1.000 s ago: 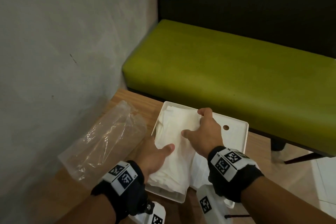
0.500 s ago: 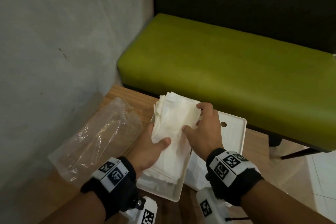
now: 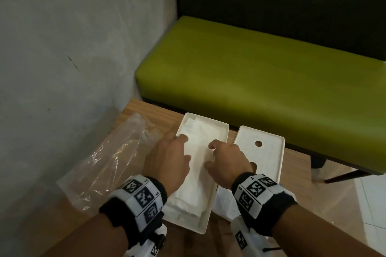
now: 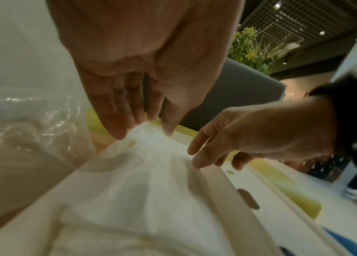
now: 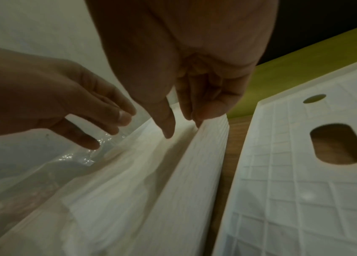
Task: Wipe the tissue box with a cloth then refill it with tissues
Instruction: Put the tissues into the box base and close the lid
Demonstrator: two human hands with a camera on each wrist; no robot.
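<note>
Hands hover released above the tissues [image 3: 196,165], left hand [image 3: 167,162] and right hand [image 3: 226,161], the stack lying in the tissue box [image 3: 205,222]. Beyond waits the lid [image 3: 269,152]; tissues riding proud could jam its closing.

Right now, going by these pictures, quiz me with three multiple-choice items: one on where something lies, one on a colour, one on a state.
1. Where is the lid with the holes?
A. On the table, right of the tissue box
B. On the bench
C. Fitted on the box

2. What colour is the bench seat?
A. Red
B. Yellow-green
C. Blue

3. What state is the plastic wrapper in?
A. Sealed, full
B. Torn to bits
C. Empty, crumpled

Answers:
A: the lid lies flat beside the box.
B: the cushion is yellow-green.
C: the tissues lie in the box under the left hand and right hand.
</note>
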